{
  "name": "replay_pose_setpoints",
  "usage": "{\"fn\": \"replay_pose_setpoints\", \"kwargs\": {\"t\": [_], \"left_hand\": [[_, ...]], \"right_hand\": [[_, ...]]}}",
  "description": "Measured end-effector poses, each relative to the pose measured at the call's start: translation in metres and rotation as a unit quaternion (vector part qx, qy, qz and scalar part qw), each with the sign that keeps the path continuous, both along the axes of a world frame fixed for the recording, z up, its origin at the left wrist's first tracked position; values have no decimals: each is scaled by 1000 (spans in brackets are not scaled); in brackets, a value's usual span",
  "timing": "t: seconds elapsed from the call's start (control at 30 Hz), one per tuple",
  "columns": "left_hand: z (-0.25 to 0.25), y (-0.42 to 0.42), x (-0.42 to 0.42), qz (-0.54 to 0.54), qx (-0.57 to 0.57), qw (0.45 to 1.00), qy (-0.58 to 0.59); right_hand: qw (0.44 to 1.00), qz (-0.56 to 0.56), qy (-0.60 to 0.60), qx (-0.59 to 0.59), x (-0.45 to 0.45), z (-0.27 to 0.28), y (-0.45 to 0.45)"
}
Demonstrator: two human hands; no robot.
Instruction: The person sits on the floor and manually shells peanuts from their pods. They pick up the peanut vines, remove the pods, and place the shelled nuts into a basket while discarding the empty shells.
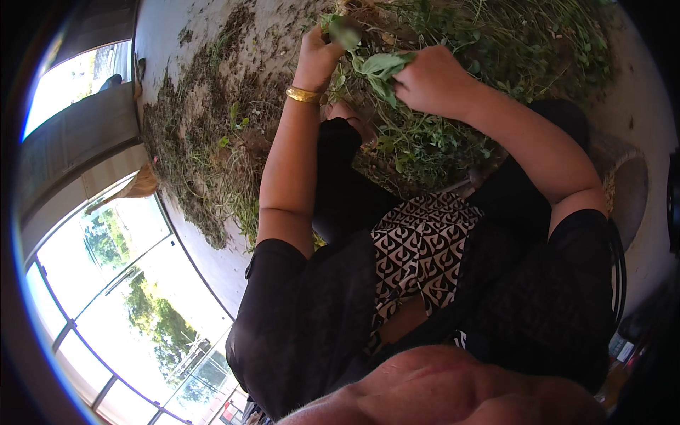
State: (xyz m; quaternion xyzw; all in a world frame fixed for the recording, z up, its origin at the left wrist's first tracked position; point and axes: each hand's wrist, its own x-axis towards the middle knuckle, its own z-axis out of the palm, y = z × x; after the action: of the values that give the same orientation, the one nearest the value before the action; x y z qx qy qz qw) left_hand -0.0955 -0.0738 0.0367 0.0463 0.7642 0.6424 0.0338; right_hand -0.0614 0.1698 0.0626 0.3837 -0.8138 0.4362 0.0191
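My left hand [321,56], with a gold bangle [304,95] at its wrist, is raised at the top centre and closed on a green plant stem near a blurred patch. To its right my right hand [433,79] grips broad green leaves [383,66], its fingertips partly turned from view. Beneath and beyond both hands spreads a heap of uprooted leafy plants [441,149], with stems and roots tangled together. My bare foot [345,114] shows just below my left hand.
Drier stalks and roots [234,159] lie over the pale floor [212,212] at the left. A round container [629,186] stands by my right side, partly in shadow. Glazed doors [143,308] are at the lower left. My black-clad legs are folded beside the plants.
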Motion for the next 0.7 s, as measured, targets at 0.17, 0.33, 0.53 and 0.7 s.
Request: {"fn": "replay_pose_setpoints", "kwargs": {"t": [0.17, 0.33, 0.53, 0.7], "left_hand": [[13, 3, 3, 34, 142, 987, -66], [11, 29, 13, -12, 282, 953, -111], [-8, 14, -1, -96, -220, 952, 189], [-22, 35, 11, -27, -205, 943, 261]], "right_hand": [[982, -99, 20, -162, -58, -12, 17], [967, -67, -247, 15, -47, -20, -10], [997, -48, -47, -45, -41, -35, -11], [997, 20, 74, -2, -36, -32, -4]]}}
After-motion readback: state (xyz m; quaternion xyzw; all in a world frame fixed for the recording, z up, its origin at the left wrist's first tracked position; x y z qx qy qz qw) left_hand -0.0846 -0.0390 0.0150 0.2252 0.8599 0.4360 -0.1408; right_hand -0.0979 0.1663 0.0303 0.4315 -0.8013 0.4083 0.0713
